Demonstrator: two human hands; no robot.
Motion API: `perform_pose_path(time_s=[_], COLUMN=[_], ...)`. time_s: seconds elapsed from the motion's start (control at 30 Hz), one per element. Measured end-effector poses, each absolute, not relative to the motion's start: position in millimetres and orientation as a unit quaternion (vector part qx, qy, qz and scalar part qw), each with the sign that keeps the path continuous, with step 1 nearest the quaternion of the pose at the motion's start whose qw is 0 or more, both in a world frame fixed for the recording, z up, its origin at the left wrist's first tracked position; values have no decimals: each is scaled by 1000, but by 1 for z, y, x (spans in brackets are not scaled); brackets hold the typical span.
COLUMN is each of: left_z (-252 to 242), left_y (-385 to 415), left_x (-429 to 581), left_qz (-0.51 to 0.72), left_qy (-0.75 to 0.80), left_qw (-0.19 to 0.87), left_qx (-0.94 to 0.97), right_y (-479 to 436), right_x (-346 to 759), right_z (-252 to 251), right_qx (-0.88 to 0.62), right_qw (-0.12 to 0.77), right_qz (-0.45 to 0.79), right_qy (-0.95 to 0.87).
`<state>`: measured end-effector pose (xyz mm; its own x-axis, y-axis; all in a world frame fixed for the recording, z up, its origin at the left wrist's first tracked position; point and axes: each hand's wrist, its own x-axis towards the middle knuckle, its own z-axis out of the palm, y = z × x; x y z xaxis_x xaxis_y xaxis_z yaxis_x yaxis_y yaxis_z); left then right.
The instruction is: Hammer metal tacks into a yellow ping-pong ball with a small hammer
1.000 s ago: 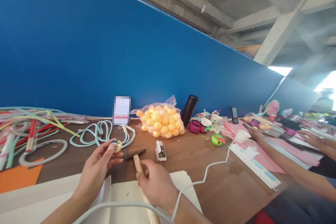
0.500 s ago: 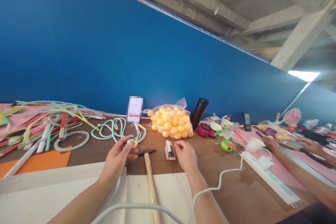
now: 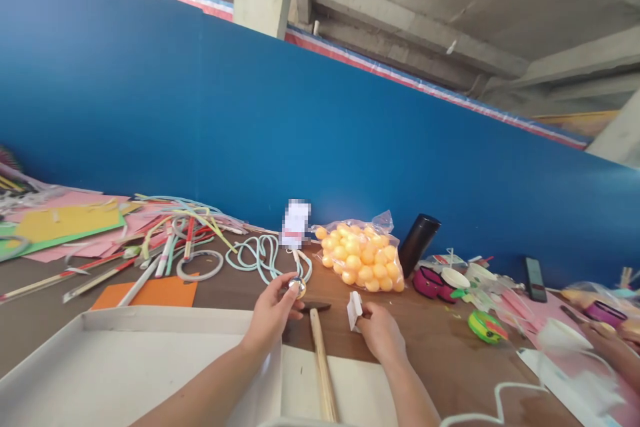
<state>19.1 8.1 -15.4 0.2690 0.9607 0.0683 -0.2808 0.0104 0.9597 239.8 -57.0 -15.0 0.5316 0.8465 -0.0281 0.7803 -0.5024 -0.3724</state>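
Observation:
Between its thumb and fingers, my left hand holds a small shiny round metal piece. My right hand grips a small white box, which is tilted up; its inside cannot be seen. A hammer with a wooden handle lies between my hands, its dark head just right of my left fingertips. Behind my hands sits a clear bag of orange balls.
A white tray lies at the left, near orange paper and many tubes. Behind stand a black bottle and cords. Rightward are a green tape roll, a power strip and another person's hand.
The view has turned left. My right hand has closed on the white box and tipped it up from the table. The round piece is still in my left hand.

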Motion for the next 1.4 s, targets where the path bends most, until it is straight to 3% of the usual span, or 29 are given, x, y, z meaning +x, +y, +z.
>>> perform_pose_path(time_s=[1.13, 1.4], left_z=[-10, -8], left_y=[5, 4], left_x=[21, 21], left_qz=[481, 479], left_qy=[359, 366], left_qw=[623, 628], left_qx=[501, 492], right_y=[-57, -54], right_x=[244, 242], right_z=[-12, -16], right_qx=[-847, -847], right_qw=[177, 229], right_qz=[102, 81], right_qy=[-491, -473])
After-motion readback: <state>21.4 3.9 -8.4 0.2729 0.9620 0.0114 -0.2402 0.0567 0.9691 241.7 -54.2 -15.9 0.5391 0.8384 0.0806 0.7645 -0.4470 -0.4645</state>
